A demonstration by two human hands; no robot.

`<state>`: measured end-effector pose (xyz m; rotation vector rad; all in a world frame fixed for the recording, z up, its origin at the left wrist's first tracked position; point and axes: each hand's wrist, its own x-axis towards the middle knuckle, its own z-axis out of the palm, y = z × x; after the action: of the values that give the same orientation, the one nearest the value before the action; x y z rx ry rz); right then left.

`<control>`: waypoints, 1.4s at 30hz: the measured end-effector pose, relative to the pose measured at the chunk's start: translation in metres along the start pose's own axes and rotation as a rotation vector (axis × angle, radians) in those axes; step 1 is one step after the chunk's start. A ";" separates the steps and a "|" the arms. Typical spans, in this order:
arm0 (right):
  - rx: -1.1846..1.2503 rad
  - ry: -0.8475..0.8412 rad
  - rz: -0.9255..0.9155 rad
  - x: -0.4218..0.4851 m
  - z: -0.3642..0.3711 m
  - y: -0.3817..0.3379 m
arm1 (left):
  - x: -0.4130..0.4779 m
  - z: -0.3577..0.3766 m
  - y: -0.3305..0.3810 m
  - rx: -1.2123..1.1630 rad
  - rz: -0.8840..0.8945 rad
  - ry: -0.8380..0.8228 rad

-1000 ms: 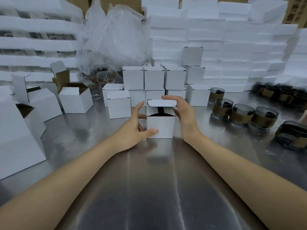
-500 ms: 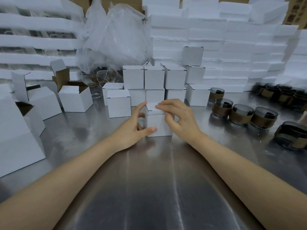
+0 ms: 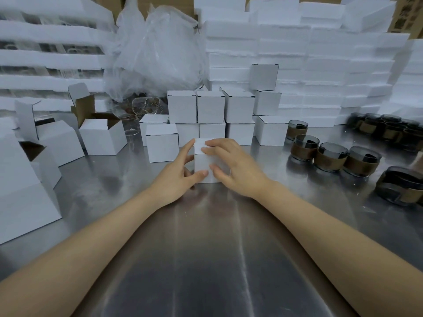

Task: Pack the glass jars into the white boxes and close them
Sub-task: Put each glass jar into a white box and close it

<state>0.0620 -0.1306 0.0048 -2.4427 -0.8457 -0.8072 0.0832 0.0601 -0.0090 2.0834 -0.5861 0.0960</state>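
A small white box (image 3: pixel 202 161) stands on the steel table (image 3: pixel 206 248) in front of me, its lid folded down. My left hand (image 3: pixel 176 177) grips its left side, thumb across the front face and index finger up at the top left corner. My right hand (image 3: pixel 233 165) lies over the box from the right, fingers pressing on the lid and thumb on the front face. The jar inside is hidden. Several dark glass jars (image 3: pixel 329 156) with brown bands stand in a row to the right.
Closed white boxes (image 3: pixel 210 109) are stacked just behind the one I hold. Open boxes (image 3: pixel 100 133) stand at the left. Foam slabs (image 3: pixel 320 65) and a clear plastic bag (image 3: pixel 158 53) fill the back. More jars (image 3: pixel 389 129) sit at the far right.
The box was open with the jar's dark top showing. My right hand folded the lid down and now presses on it. My left hand stayed on the box's side.
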 end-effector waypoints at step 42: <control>-0.070 -0.543 0.090 0.021 0.026 0.013 | 0.050 -0.102 -0.080 0.075 -0.669 0.888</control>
<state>0.0946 -0.1169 -0.0034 -2.7853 -0.8885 -0.1319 0.1785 0.1605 0.0006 1.9443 0.6484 0.6127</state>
